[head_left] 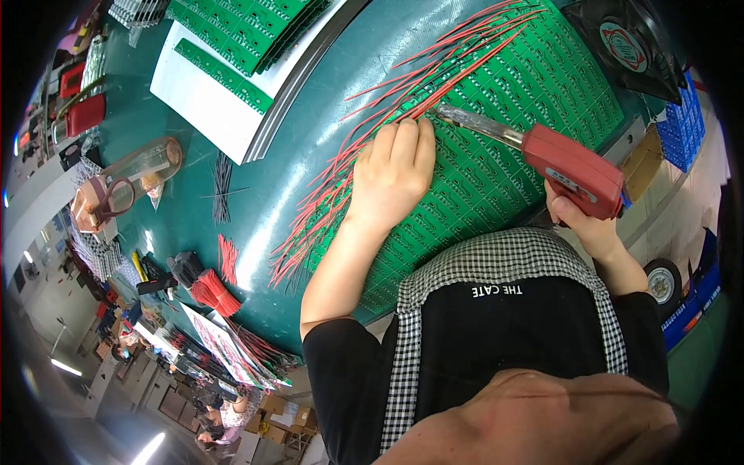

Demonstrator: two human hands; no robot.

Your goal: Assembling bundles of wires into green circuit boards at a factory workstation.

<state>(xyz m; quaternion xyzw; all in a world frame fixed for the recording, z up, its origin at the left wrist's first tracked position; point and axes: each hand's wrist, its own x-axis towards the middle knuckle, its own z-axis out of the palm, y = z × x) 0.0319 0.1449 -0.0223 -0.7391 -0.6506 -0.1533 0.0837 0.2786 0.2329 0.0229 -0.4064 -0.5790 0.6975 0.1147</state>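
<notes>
A sheet of green circuit boards [474, 167] spreads over the table in front of me. Thin red wires [417, 108], with some black ones, lie in a long row along its far left edge. My left hand [395, 167] rests over the boards and wires, its fingers pressed together and their tips down on a red wire; the exact grip is hidden under the fingers. In my right hand [587, 226] is a red soldering gun [572, 169], held by its handle. Its long metal barrel points left, and the tip ends close beside my left fingertips, by the wires.
A black fan [622, 46] stands at the far right, near a blue crate [683, 128]. More green boards [232, 31] are stacked on a white sheet [198, 108] at the far left. Leftward lie a bottle [139, 167], loose black wires [222, 190] and a red wire bundle [213, 293].
</notes>
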